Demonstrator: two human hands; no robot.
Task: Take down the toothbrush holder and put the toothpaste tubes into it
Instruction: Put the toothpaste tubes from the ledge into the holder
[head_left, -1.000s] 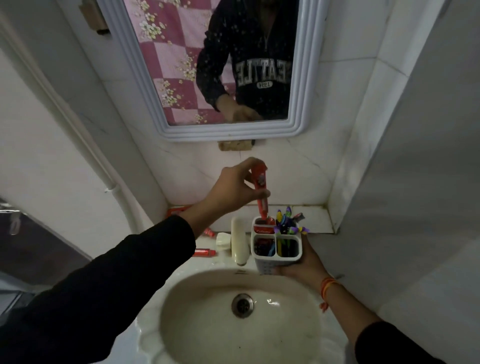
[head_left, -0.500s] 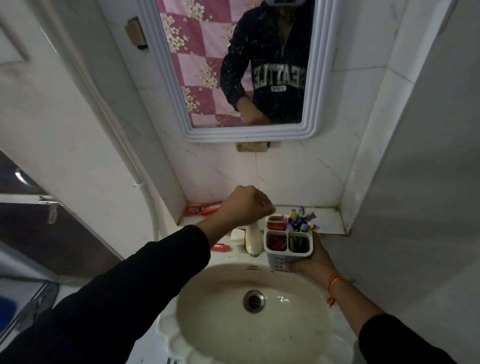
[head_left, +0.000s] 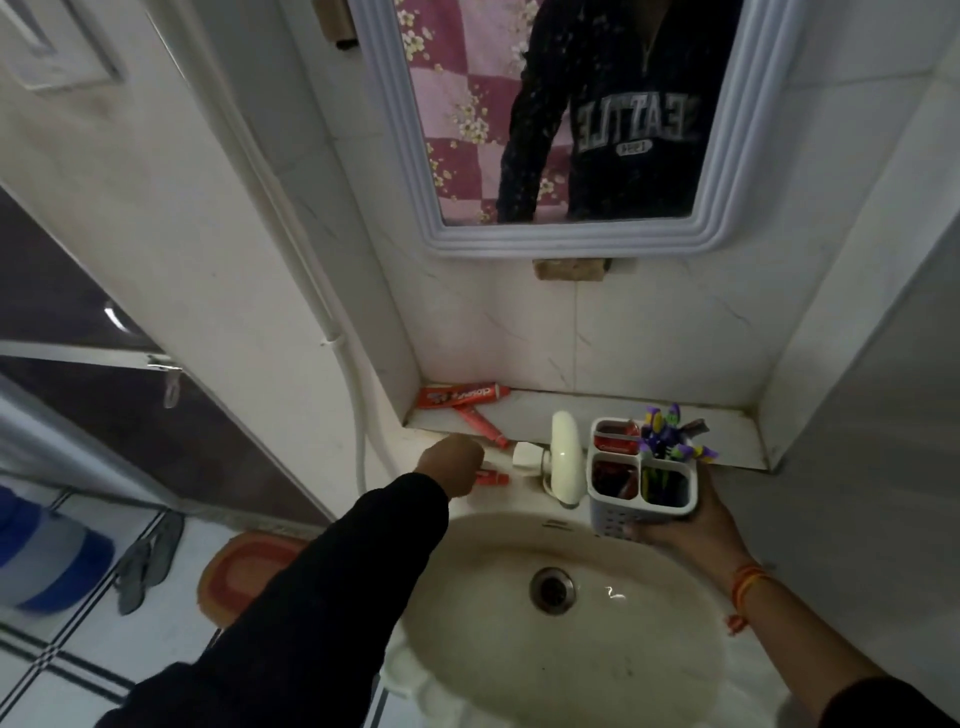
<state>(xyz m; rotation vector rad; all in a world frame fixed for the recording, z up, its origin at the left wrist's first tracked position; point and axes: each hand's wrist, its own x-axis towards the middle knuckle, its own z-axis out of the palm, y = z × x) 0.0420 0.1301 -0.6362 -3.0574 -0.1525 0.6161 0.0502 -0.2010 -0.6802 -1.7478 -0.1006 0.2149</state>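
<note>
My right hand (head_left: 685, 527) grips the white toothbrush holder (head_left: 641, 512) from below, upright over the sink's right rim. Red tubes stand in its two left compartments and several toothbrushes (head_left: 670, 441) fill the right ones. My left hand (head_left: 454, 467) is down at the sink's back left, fingers curled over a small red toothpaste tube (head_left: 492, 478) lying there; the grip itself is hidden. A large red toothpaste tube (head_left: 460, 396) and a smaller red tube (head_left: 480, 426) lie on the ledge's left end.
A white tap (head_left: 563, 457) rises between my left hand and the holder. The sink basin (head_left: 467, 597) lies below with its drain (head_left: 552, 590). A mirror (head_left: 571, 130) hangs above. Left on the floor are a mat (head_left: 244, 571), slippers (head_left: 148, 564) and a blue bucket (head_left: 47, 561).
My left hand dropped a red tube into the holder, then swung left and down to the small tube on the sink's back rim. The holder stayed in my right hand.
</note>
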